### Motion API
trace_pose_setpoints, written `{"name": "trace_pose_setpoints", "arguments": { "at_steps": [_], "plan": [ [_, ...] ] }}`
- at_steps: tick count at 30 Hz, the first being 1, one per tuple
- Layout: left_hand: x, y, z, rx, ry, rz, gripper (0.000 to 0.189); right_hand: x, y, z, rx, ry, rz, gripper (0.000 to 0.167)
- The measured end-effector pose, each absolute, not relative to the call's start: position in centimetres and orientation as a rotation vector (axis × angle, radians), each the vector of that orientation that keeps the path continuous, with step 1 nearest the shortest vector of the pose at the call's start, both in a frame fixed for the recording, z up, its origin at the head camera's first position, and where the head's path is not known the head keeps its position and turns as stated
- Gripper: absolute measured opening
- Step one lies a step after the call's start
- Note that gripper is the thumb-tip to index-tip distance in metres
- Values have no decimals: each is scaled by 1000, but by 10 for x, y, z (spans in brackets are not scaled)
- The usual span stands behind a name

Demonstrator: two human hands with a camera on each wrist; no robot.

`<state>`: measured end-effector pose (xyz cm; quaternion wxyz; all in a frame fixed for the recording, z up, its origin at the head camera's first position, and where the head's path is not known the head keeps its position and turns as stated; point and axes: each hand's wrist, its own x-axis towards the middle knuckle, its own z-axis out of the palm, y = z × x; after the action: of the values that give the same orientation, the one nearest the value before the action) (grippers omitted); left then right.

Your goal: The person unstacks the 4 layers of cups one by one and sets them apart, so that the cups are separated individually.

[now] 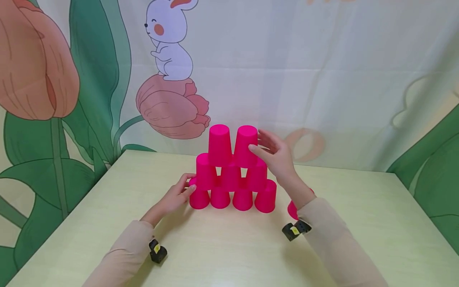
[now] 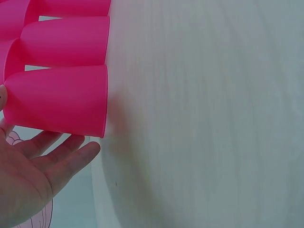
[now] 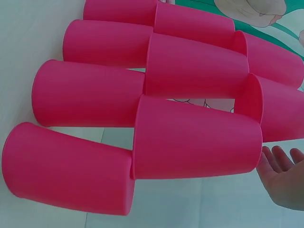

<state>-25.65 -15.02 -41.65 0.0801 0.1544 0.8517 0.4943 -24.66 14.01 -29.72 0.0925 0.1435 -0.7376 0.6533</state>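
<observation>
Across mid-frame, my table bears a three-tier cup stack; my left hand is spread at its lower left, my right hand, fingers parted, at the upper-right cup, best steadied lightly, never squeezed.

- Nine pink cups are filling most of the view, appearing sideways, with their wider rims pointing left toward a pale tabletop.
- Four of them are forming the row nearest the tabletop.
- Three are making up the middle row, each bridging two neighbours from that first row.
- Two are sitting in the outermost row, the lower one running past the right edge of the frame.
- The right hand is showing at the lower right, its fingertips hovering just beside that lower cup.
- A printed backdrop is showing behind, turning green toward the upper right.
</observation>
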Motion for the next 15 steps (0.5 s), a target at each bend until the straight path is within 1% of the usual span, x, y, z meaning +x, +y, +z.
{"name": "trace_pose_setpoints", "arguments": {
  "at_steps": [9,15],
  "plan": [
    [-256,-150,-416,468,2547,1483,41,-250,127,-295,444,-2281,1897,57],
    [-256,-149,-415,466,2543,1488,41,-252,123,-298,403,-2302,1858,58]
  ]
}}
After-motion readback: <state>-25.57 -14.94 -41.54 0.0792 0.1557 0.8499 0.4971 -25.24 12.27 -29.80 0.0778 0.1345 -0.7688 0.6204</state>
